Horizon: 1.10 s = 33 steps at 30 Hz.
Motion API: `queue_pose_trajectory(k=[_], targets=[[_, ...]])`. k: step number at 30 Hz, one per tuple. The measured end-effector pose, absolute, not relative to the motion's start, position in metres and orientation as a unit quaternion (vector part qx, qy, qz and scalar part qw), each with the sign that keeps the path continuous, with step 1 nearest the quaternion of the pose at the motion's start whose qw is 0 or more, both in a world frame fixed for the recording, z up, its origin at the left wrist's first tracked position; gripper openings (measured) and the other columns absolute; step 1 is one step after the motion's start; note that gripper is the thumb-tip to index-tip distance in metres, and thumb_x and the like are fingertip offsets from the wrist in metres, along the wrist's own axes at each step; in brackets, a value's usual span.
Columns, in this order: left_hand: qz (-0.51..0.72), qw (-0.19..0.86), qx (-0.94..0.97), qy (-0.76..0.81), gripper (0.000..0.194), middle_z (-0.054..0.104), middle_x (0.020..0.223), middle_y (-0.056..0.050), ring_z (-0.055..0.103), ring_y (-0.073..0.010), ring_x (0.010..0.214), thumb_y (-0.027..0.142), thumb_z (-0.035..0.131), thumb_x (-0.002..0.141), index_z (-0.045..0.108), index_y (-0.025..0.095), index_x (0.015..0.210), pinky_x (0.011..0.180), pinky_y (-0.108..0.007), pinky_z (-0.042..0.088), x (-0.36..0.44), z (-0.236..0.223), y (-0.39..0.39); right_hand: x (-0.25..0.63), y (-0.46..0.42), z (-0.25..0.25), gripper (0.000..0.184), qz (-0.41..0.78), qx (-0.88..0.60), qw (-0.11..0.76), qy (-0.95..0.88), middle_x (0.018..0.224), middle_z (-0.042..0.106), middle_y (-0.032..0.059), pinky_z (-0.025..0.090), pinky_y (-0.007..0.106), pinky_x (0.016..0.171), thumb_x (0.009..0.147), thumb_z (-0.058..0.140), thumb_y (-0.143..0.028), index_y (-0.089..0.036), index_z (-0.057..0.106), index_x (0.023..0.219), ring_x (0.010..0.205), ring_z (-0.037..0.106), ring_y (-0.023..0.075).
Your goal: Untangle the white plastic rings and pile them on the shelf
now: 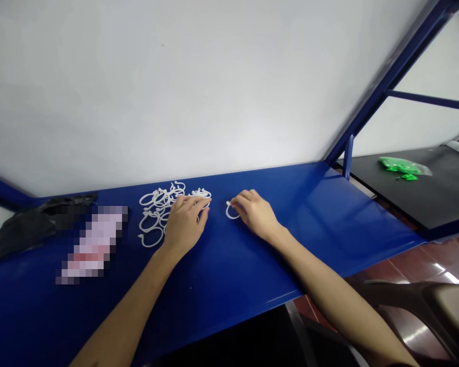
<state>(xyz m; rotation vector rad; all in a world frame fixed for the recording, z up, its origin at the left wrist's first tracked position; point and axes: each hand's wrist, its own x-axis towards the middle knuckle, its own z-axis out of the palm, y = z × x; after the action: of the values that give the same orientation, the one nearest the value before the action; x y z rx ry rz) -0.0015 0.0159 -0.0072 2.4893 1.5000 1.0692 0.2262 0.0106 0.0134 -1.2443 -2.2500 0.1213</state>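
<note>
A pile of thin white loops with small knobs at their ends (pixel 152 236), perhaps cords or ties, lies on the blue tabletop (pixel 222 275). Over the right side of this pile rests my left hand (pixel 185 224), its fingers stretched out and the thumb apart; it covers some of the loops. To the right, separate from the pile, my right hand (pixel 257 215) has its fingers closed on a single white loop (pixel 232 217) near its knob. Part of that loop is hidden behind the fingertips.
A black plastic bag (pixel 26 229) and a pixelated pinkish item (pixel 97 242) lie at the left. Blue metal frame bars (pixel 367 107) rise at the right. Beyond them, a black table (pixel 416 204) bears a bag of green pieces (pixel 401 165). A brown chair (pixel 413 300) stands below right.
</note>
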Motion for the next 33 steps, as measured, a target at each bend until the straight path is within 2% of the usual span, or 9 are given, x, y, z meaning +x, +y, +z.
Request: queue_pose_trajectory(k=[4, 6, 8, 12, 17, 22, 26, 29, 33], targets=[[0.297, -0.083, 0.805, 0.506, 0.045, 0.061, 0.139, -0.012, 0.047, -0.0357, 0.126, 0.023, 0.046, 0.094, 0.057, 0.021, 0.138, 0.104, -0.058, 0.04, -0.01, -0.02, 0.028, 0.257, 0.026, 0.015, 0.02, -0.012, -0.61, 0.207, -0.765, 0.102, 0.068, 0.0133, 0.049, 0.041, 0.088, 0.099, 0.055, -0.032, -0.023, 0.07, 0.109, 0.1, 0.057, 0.0281], [0.278, -0.087, 0.81, 0.51, 0.045, 0.061, 0.138, -0.013, 0.048, -0.0364, 0.126, 0.024, 0.044, 0.095, 0.056, 0.021, 0.138, 0.103, -0.057, 0.04, -0.012, -0.024, 0.031, 0.27, 0.032, 0.012, 0.023, -0.035, -0.665, 0.164, -0.728, 0.104, 0.069, 0.0162, 0.048, 0.045, 0.089, 0.097, 0.058, -0.029, -0.019, 0.069, 0.115, 0.102, 0.057, 0.0315], [0.271, -0.078, 0.812, 0.511, 0.038, 0.066, 0.128, -0.013, 0.051, -0.0361, 0.12, 0.029, 0.045, 0.096, 0.062, 0.021, 0.129, 0.1, -0.056, 0.041, -0.013, -0.026, 0.032, 0.275, 0.035, 0.007, 0.029, -0.055, -0.686, 0.15, -0.71, 0.111, 0.068, 0.0189, 0.047, 0.049, 0.09, 0.097, 0.058, -0.03, -0.015, 0.066, 0.121, 0.108, 0.055, 0.0346], [0.272, -0.093, 0.81, 0.511, 0.025, 0.07, 0.102, -0.012, 0.055, -0.0335, 0.105, 0.032, 0.048, 0.096, 0.07, 0.021, 0.102, 0.093, -0.052, 0.042, -0.013, -0.022, 0.031, 0.266, 0.035, -0.001, 0.036, -0.047, -0.622, 0.201, -0.755, 0.119, 0.065, 0.018, 0.044, 0.05, 0.097, 0.098, 0.056, -0.036, -0.016, 0.062, 0.128, 0.114, 0.053, 0.0333], [0.299, -0.08, 0.806, 0.504, 0.011, 0.068, 0.093, -0.01, 0.054, -0.0322, 0.098, 0.025, 0.055, 0.091, 0.066, 0.023, 0.088, 0.087, -0.05, 0.043, -0.004, -0.009, 0.02, 0.241, 0.026, -0.008, 0.032, 0.054, -0.497, 0.258, -0.827, 0.118, 0.067, 0.0122, 0.045, 0.046, 0.102, 0.099, 0.056, -0.038, -0.02, 0.064, 0.124, 0.111, 0.057, 0.026], [0.325, -0.05, 0.833, 0.446, 0.013, 0.068, 0.087, -0.006, 0.056, -0.0273, 0.095, 0.022, 0.054, 0.094, 0.064, 0.024, 0.085, 0.09, -0.045, 0.043, 0.014, 0.002, 0.005, 0.222, 0.017, -0.008, 0.038, 0.162, -0.435, 0.33, -0.822, 0.112, 0.069, 0.0095, 0.051, 0.041, 0.096, 0.098, 0.059, -0.037, -0.019, 0.058, 0.131, 0.104, 0.063, 0.0215], [0.299, -0.025, 0.867, 0.398, 0.014, 0.068, 0.086, -0.005, 0.056, -0.0246, 0.093, 0.022, 0.053, 0.096, 0.064, 0.022, 0.086, 0.086, -0.041, 0.046, 0.018, -0.001, 0.002, 0.215, 0.014, -0.003, 0.028, 0.237, -0.422, 0.353, -0.801, 0.101, 0.072, 0.0067, 0.054, 0.035, 0.086, 0.095, 0.063, -0.03, -0.018, 0.061, 0.12, 0.09, 0.068, 0.0179], [0.297, -0.015, 0.87, 0.394, 0.014, 0.07, 0.088, -0.004, 0.057, -0.0242, 0.094, 0.021, 0.053, 0.097, 0.065, 0.022, 0.09, 0.087, -0.041, 0.046, 0.017, -0.005, 0.004, 0.214, 0.013, -0.002, 0.023, 0.266, -0.42, 0.371, -0.784, 0.093, 0.071, 0.0036, 0.055, 0.033, 0.08, 0.095, 0.061, -0.024, -0.019, 0.061, 0.117, 0.082, 0.067, 0.0158], [0.324, -0.004, 0.865, 0.382, 0.013, 0.073, 0.096, -0.003, 0.059, -0.0233, 0.098, 0.024, 0.054, 0.097, 0.066, 0.023, 0.097, 0.091, -0.04, 0.045, 0.019, -0.006, 0.001, 0.213, 0.011, -0.001, 0.03, 0.273, -0.422, 0.416, -0.758, 0.086, 0.068, 0.0004, 0.055, 0.029, 0.072, 0.095, 0.055, -0.021, -0.019, 0.056, 0.124, 0.073, 0.065, 0.0133]])
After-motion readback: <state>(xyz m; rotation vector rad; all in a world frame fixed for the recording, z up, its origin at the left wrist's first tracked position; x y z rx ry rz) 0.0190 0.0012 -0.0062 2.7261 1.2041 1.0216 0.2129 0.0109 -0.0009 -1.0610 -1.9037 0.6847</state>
